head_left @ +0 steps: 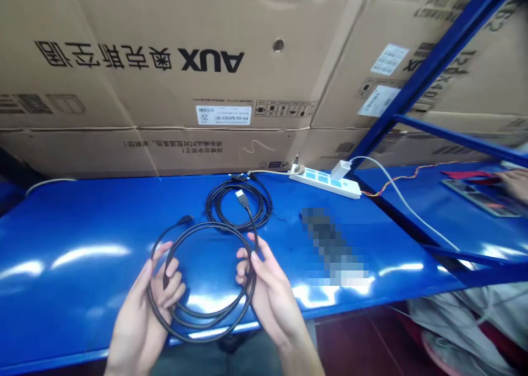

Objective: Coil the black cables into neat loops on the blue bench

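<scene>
Black rubber-sheathed cable [202,310] gathered in loose round coil, loops hanging roughly upright betw. both hands, bundle's long axis running side to side across the body. Black plug w/ metal tip [241,198] rises on a strand from the R side, pointing away toward far edge of table; smaller black plug [185,219] ends the arc from the L side, pointing up & to the right. Person's left hand [138,321] cradles lower loops, fingers [173,282] curled round strands; person's right hand [270,302] holds opposite side of coil, thumb & fingers closed on strands. Cable firmly in grasp of both, not released. Coil held over near part of blue metal table [74,216], just in front of second black cable coil [239,211] lying on it. Further right: white power strip [325,182] w/ white charger plug [340,170], pixelated object [334,247] on table. Behind: cardboard cartons printed AUX [210,60]. Far right: co-worker's hand [513,184] at another blue table section.
</scene>
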Motion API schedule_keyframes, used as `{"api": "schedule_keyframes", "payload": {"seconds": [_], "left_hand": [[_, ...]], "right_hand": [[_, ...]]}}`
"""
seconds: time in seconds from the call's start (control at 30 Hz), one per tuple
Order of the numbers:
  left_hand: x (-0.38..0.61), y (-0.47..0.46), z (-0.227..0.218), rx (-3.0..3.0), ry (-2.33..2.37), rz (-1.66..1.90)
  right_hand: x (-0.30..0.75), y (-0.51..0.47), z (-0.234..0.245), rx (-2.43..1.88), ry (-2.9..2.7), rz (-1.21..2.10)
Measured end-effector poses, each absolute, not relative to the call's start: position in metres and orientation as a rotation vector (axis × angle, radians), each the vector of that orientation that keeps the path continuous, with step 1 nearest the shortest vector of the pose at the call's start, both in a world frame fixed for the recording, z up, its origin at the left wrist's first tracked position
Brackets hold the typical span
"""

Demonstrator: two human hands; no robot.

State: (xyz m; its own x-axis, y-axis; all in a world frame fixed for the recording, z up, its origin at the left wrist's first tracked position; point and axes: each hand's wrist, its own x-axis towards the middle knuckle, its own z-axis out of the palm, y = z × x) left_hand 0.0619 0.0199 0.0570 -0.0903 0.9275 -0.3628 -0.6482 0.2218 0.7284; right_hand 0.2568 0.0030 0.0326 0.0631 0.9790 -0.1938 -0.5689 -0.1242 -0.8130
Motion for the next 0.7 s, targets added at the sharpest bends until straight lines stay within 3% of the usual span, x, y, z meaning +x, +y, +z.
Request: {"api": "schedule_keyframes", "payload": {"seconds": [0.17, 0.3, 0.53, 0.7], "left_hand": [[0.065, 0.014, 0.052, 0.501, 1.053, 1.258], [0.081, 0.009, 0.051, 0.558, 1.078, 1.148], [0.088, 0.012, 0.050, 0.465, 1.028, 1.244], [0.079, 0.014, 0.049, 0.497, 1.128, 1.376]], "right_hand": [[0.295, 0.002, 0.036, -1.365, -1.336, 0.993], [0.318, 0.000, 0.028, -1.487, -1.489, 0.655], [0.324, -0.003, 0.022, -1.316, -1.139, 1.146], [0.323, 0.000, 0.022, -1.238, -0.963, 1.182]]}}
